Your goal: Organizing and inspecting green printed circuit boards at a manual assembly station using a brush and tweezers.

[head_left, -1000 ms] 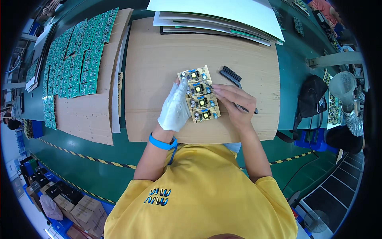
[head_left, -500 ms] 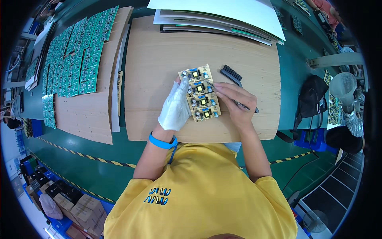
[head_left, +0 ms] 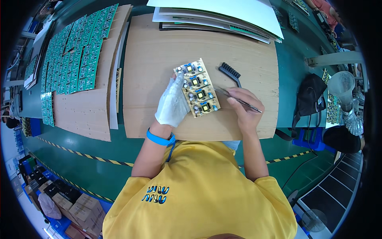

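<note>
A yellowish circuit board panel with several small modules lies on the wooden work board. My left hand, in a white glove with a blue wristband, holds the panel's left edge, fingers up along it. My right hand is bare and grips metal tweezers. Their tips point left and reach the panel's right edge.
A black brush lies just right of the panel. Many green circuit panels cover a second wooden board at left. White sheets and trays are stacked at the back. A black bag and clear cup sit right.
The panel has been turned slightly and my right hand with the tweezers has shifted a little along its right edge. My left hand stays on the panel.
</note>
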`<action>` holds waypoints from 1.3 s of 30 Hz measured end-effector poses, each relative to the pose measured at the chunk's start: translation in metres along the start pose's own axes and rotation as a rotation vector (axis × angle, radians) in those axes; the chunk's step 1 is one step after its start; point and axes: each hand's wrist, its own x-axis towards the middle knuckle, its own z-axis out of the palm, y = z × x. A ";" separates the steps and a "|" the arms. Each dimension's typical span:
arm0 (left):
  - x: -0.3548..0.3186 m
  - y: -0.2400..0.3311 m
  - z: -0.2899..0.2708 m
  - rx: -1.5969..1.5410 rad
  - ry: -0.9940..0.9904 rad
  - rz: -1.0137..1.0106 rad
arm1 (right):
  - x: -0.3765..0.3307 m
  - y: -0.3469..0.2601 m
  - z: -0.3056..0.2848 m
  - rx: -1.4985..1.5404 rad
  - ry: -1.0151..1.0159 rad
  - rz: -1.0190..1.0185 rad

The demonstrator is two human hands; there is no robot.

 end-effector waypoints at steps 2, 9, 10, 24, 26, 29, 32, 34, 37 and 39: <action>-0.001 0.000 0.002 0.058 0.019 0.036 | -0.014 0.004 -0.009 0.093 0.010 0.133; -0.002 0.000 -0.002 0.029 -0.005 0.033 | -0.019 0.003 -0.015 0.064 -0.136 0.061; -0.001 -0.001 -0.003 0.034 -0.009 0.037 | -0.019 0.003 -0.014 0.021 -0.167 0.019; 0.001 -0.002 -0.006 0.062 -0.015 0.051 | -0.015 0.002 -0.007 -0.036 -0.230 -0.101; 0.001 -0.001 -0.006 0.063 -0.002 0.043 | -0.014 0.002 -0.007 -0.034 -0.243 -0.161; 0.001 -0.001 -0.005 0.068 -0.003 0.038 | -0.012 0.005 -0.009 -0.014 -0.255 -0.180; 0.000 0.000 -0.003 0.074 0.005 0.038 | -0.013 0.007 -0.011 0.020 -0.265 -0.159; 0.000 -0.001 -0.002 0.079 0.022 0.047 | -0.013 0.006 -0.010 0.000 -0.265 -0.135; 0.001 -0.001 -0.002 0.065 0.030 0.036 | -0.016 0.004 -0.009 -0.032 -0.253 -0.110; 0.001 -0.001 -0.002 0.060 0.032 0.029 | -0.019 0.004 -0.009 -0.077 -0.220 -0.087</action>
